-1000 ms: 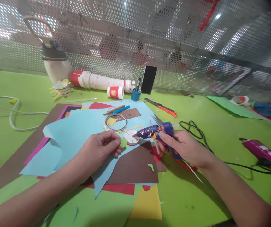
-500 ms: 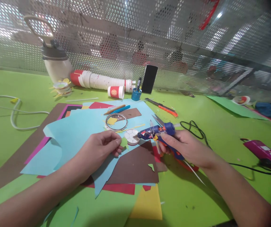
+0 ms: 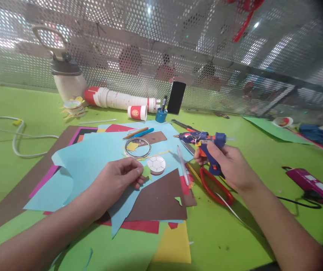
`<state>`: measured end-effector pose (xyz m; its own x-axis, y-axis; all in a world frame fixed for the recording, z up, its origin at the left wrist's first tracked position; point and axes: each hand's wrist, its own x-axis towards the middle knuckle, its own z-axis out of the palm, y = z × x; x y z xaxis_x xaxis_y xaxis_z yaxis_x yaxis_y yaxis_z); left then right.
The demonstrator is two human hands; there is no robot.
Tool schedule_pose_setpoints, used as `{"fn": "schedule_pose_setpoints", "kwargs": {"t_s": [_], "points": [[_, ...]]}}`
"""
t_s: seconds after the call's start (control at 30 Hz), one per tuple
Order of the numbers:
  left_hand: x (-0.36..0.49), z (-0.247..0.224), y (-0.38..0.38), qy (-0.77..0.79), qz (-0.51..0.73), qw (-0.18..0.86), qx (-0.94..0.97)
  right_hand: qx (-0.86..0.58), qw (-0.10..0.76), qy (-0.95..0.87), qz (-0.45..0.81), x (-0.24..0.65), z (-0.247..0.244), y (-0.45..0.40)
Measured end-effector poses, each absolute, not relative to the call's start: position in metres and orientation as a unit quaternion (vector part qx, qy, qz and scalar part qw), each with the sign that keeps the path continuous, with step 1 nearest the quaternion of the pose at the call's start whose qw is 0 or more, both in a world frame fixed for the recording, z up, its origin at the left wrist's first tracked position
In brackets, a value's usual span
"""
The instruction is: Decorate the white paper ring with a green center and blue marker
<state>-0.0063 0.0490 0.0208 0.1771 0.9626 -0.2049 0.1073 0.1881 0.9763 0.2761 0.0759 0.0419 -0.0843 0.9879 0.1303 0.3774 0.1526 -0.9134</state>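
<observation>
Between the fingertips of my left hand is a small green paper piece. It sits just left of a white disc with dark lines drawn on it. My right hand grips a blue glue gun, raised over the sheets with its nozzle pointing left. Behind the disc lies a ring-shaped roll with a yellow scrap inside. Red-handled scissors and a clear pen rest under and beside the glue gun.
Light blue and brown sheets overlap in front. Farther back are a stack of paper cups, a red cup, a blue pot with a marker, a phone and a white jug. A magenta device lies right.
My right hand has lifted the glue gun up and to the right, off the white disc. The disc, pen and scissors now show more fully. My left hand has hardly moved.
</observation>
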Motion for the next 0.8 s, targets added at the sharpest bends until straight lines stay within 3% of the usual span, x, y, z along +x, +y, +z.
{"fn": "schedule_pose_setpoints", "kwargs": {"t_s": [0.2,0.57,0.8], "points": [[-0.007,0.019,0.050,0.508,0.379,0.586,0.505,-0.628,0.393,-0.636,0.216,0.300,0.025,0.106],[-0.007,0.009,0.056,0.463,0.409,0.604,0.503,-0.726,0.164,-0.667,0.040,0.310,0.031,0.170],[-0.002,0.003,0.060,0.450,0.437,0.601,0.495,-0.712,0.150,-0.686,0.019,0.295,0.042,0.182]]}}
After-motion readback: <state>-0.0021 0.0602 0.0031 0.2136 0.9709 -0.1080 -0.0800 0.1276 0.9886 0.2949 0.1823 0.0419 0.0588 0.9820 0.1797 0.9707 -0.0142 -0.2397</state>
